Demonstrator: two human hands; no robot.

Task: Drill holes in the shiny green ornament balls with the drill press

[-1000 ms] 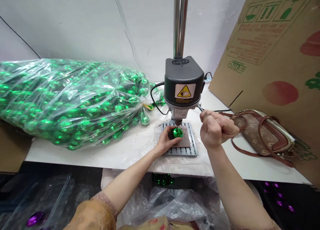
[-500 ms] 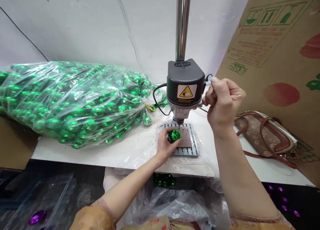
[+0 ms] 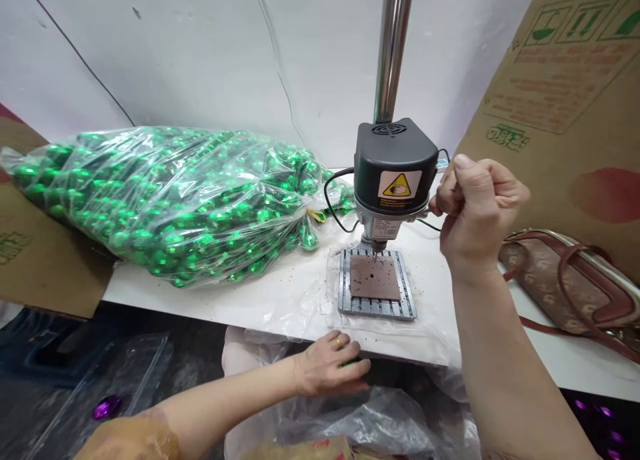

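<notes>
My left hand (image 3: 333, 365) is palm down just below the table's front edge, over clear plastic. Its fingers curve round a green faceted ball (image 3: 351, 362), of which only a sliver shows. My right hand (image 3: 477, 207) is closed in a fist at the right side of the small black drill press (image 3: 395, 170), around its feed lever, which the fingers mostly hide. Under the drill bit (image 3: 377, 255) lies a brown square board (image 3: 377, 288) with a dark hole and scattered shavings. A slotted grey metal base (image 3: 407, 308) carries the board.
A large clear bag of green faceted balls (image 3: 175, 207) fills the table's left side. At the right are a brown handbag (image 3: 560, 280) and a tall carton (image 3: 550, 113). Crumpled clear plastic (image 3: 370, 413) hangs below the edge. A purple ball (image 3: 106, 407) lies lower left.
My left hand has taken the green ball off the board and moved toward me, below the table edge. My right hand stays at the lever. The view has shifted left.
</notes>
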